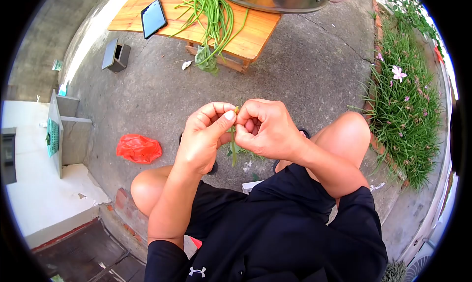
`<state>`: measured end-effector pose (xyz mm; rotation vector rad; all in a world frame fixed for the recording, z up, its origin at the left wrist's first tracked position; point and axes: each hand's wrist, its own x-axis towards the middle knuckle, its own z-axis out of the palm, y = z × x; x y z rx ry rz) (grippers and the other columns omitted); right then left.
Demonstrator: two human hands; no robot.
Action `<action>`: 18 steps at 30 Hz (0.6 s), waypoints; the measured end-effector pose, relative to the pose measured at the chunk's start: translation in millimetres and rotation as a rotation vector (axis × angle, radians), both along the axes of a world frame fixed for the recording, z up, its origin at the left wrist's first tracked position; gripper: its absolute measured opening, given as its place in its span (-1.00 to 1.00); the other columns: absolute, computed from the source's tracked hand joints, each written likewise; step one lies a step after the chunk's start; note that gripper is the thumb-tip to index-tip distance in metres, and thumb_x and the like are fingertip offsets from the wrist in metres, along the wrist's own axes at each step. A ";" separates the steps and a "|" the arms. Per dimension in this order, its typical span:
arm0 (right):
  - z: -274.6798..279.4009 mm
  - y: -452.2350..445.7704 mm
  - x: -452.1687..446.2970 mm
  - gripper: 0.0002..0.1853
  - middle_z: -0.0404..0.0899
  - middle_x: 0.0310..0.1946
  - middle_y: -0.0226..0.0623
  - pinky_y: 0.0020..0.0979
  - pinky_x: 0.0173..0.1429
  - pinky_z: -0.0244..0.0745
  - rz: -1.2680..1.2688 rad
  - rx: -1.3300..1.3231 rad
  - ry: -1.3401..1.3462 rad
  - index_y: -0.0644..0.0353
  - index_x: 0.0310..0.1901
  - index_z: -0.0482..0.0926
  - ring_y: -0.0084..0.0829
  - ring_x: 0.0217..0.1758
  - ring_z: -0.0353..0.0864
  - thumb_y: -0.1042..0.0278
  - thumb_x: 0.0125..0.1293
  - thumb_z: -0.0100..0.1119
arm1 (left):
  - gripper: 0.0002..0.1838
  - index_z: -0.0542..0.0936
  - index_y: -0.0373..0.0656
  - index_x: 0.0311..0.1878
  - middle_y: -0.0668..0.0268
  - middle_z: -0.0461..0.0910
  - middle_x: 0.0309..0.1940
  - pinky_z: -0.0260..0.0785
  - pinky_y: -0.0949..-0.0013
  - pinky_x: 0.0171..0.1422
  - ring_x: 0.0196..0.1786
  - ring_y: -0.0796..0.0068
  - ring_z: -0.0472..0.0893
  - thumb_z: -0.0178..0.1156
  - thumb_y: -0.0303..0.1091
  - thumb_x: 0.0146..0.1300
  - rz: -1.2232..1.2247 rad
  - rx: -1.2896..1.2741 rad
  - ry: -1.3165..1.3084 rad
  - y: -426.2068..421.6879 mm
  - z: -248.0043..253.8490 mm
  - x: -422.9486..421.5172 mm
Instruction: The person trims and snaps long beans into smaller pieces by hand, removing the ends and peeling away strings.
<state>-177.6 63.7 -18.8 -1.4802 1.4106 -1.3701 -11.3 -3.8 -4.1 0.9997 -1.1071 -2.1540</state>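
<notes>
A thin green stem [233, 149] hangs down between my two hands in front of my lap. My left hand [209, 129] pinches its yellowish upper end between thumb and index finger. Right beside it, my right hand [263, 124] is closed, its thumb and index finger pressed together at the same end; whatever those fingertips grip is too small to name. Beyond the hands, a bunch of long green stems [211, 14] lies on the wooden table [255, 33], some hanging over its front edge.
A phone [154, 18] and a metal pan [275, 1] are on the table. A dark box [116, 54] stands on the concrete at the left, with a red plastic bag [139, 149] nearer me. Grass with pink flowers [405, 105] borders the right side.
</notes>
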 end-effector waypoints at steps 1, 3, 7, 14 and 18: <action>0.4 0.3 -0.3 -0.87 0.46 -0.60 -0.32 -0.38 -0.46 0.37 0.013 0.007 0.004 0.24 -0.48 0.51 -0.47 -0.57 0.44 0.53 0.03 0.32 | -0.84 0.59 -0.24 0.01 0.27 0.66 -0.10 0.61 0.28 0.03 -0.04 0.47 0.66 0.21 -0.40 0.46 -0.010 0.042 0.034 -1.5 0.7 0.8; -0.9 0.6 -0.2 -0.88 0.46 -0.58 -0.32 -0.38 -0.47 0.37 0.042 0.013 -0.021 0.24 -0.47 0.52 -0.48 -0.57 0.43 0.54 0.02 0.31 | -0.86 0.57 -0.20 -0.02 0.27 0.64 -0.07 0.58 0.20 0.09 0.03 0.42 0.64 0.18 -0.36 0.47 -0.028 0.124 0.102 -5.5 2.9 2.2; -0.1 2.3 -1.8 -0.88 0.47 -0.55 -0.32 -0.39 -0.47 0.37 0.109 0.010 -0.021 0.24 -0.46 0.53 -0.51 -0.55 0.45 0.55 0.01 0.31 | -0.87 0.56 -0.16 -0.04 0.24 0.63 -0.05 0.52 0.07 0.19 0.09 0.30 0.62 0.14 -0.36 0.45 0.030 0.190 0.148 -12.3 4.8 4.5; 2.5 5.4 -11.9 -0.86 0.50 -0.53 -0.21 -0.25 -0.36 0.46 0.449 0.056 0.141 0.25 -0.49 0.49 -0.24 -0.50 0.56 0.45 -0.02 0.29 | -0.88 0.57 -0.13 -0.04 0.27 0.63 -0.10 0.41 -0.20 0.41 0.08 0.21 0.62 0.10 -0.36 0.49 0.163 0.169 0.331 -35.8 8.7 22.9; -11.3 5.4 -15.4 -0.87 0.54 -0.53 -0.11 -0.13 -0.31 0.49 0.566 0.156 0.400 0.26 -0.50 0.53 -0.05 -0.43 0.59 0.40 -0.04 0.23 | -0.88 0.59 -0.15 -0.05 0.28 0.63 -0.14 0.40 -0.19 0.43 -0.01 0.25 0.64 0.08 -0.38 0.52 0.281 0.130 0.413 -51.6 20.4 40.9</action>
